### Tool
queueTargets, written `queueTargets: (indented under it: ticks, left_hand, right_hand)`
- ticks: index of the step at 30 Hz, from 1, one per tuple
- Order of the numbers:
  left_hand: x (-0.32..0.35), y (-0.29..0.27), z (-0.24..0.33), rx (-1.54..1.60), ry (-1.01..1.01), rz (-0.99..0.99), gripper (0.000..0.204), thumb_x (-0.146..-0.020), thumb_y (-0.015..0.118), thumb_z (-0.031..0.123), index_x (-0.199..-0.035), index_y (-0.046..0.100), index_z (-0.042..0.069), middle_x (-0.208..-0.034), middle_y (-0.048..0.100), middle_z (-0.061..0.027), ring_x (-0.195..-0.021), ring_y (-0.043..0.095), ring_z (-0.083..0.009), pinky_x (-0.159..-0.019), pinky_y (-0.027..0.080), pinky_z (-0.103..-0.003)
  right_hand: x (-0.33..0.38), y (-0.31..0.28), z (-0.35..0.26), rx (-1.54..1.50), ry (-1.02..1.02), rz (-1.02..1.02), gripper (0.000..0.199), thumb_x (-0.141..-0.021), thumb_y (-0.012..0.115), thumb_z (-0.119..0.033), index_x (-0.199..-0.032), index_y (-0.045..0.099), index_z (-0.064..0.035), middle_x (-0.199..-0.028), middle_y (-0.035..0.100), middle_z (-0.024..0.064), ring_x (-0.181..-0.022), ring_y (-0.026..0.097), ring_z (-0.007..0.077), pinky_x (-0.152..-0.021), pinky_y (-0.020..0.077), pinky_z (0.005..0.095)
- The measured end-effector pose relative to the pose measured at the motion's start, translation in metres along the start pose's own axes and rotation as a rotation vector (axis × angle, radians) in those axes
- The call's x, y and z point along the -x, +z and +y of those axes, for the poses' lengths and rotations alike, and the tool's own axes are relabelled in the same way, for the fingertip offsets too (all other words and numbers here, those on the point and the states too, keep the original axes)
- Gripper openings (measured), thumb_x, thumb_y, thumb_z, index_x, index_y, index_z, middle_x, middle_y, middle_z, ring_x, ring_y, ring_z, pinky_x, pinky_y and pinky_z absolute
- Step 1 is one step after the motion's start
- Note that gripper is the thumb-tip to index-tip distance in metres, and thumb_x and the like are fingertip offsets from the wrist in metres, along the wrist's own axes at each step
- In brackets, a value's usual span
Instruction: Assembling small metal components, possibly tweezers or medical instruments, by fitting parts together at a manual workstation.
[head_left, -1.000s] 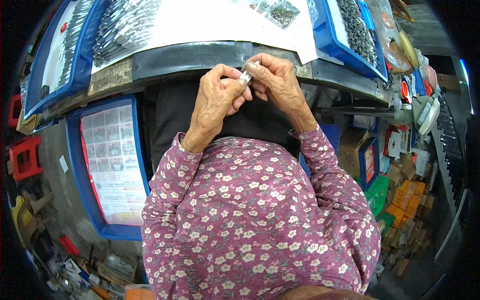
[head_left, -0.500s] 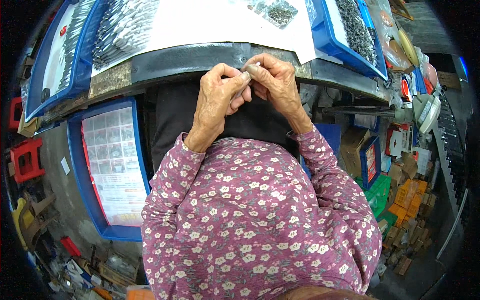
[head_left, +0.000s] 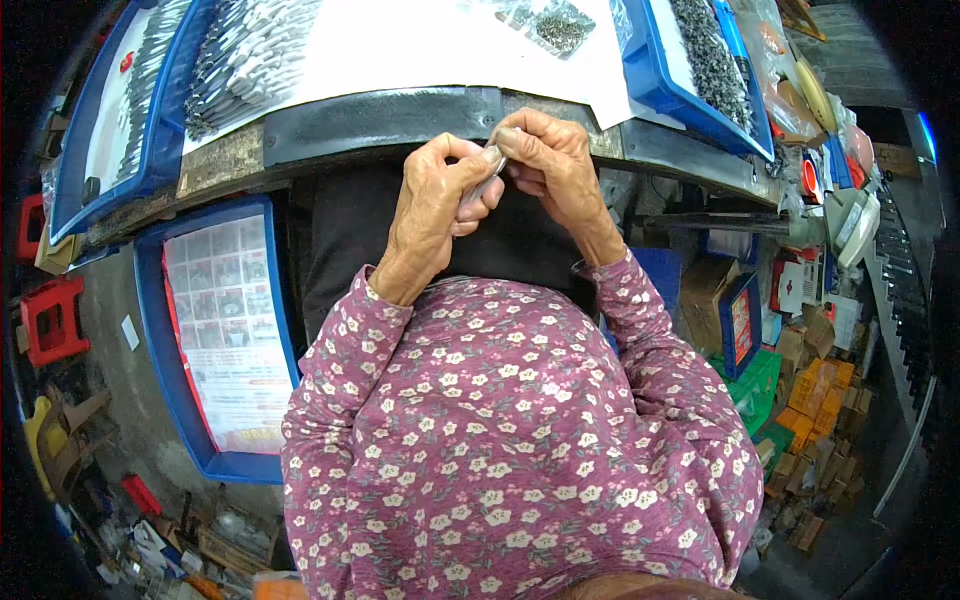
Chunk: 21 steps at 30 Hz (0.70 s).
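Pale grey is showing as a thin sliver of the part [head_left: 482, 187], mostly covered; look otherwise hidden. Long axis is apparently slanting from the joined fingertips toward the left palm; ends are hiding, so cannot tell which way it is pointing. Left hand [head_left: 430, 190] is holding it, narrow; right hand [head_left: 558, 165] is pinching narrowly alongside, contents unclear. Versus one second ago, fingers are now covering more white. Part is staying near the bench edge [head_left: 375, 125].

No lettering is legible. Sheet [head_left: 240, 385], at lower left of the bench [head_left: 380, 122], bears fine print below a picture grid [head_left: 215, 285]; characters too small to read.
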<state>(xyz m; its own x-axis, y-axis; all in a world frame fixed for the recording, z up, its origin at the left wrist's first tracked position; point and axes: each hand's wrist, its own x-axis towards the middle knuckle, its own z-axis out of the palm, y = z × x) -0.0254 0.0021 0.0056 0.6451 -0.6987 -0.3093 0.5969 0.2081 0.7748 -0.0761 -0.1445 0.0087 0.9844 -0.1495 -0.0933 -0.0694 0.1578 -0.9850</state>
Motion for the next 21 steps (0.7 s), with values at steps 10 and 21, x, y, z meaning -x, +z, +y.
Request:
queueTargets:
  ticks: [10,21]
  left_hand:
    - [-0.002,-0.006,-0.002,0.152,-0.088,-0.085,0.013,-0.086,0.050,0.016,-0.080,0.048,0.005,-0.062,0.051,-0.0049,-0.041,0.033,-0.0039,-0.032,0.024,-0.015]
    - [-0.003,-0.008,0.001,0.124,-0.059,-0.128,0.015,-0.086,0.052,0.019,-0.080,0.047,0.006,-0.060,0.049,-0.0037,-0.039,0.031,-0.0030,-0.032,0.022,-0.015]
  right_hand:
    - [-0.001,0.000,0.002,-0.027,-0.034,-0.011,0.019,-0.086,0.055,-0.019,-0.083,0.058,-0.0002,-0.060,0.047,-0.0058,-0.044,0.032,-0.0012,-0.038,0.0217,0.0140]
    - [0.002,0.006,0.004,0.071,-0.116,0.082,0.018,-0.087,0.053,-0.017,-0.084,0.059,0.0001,-0.056,0.042,-0.0067,-0.043,0.030,-0.0007,-0.038,0.0215,0.0149]
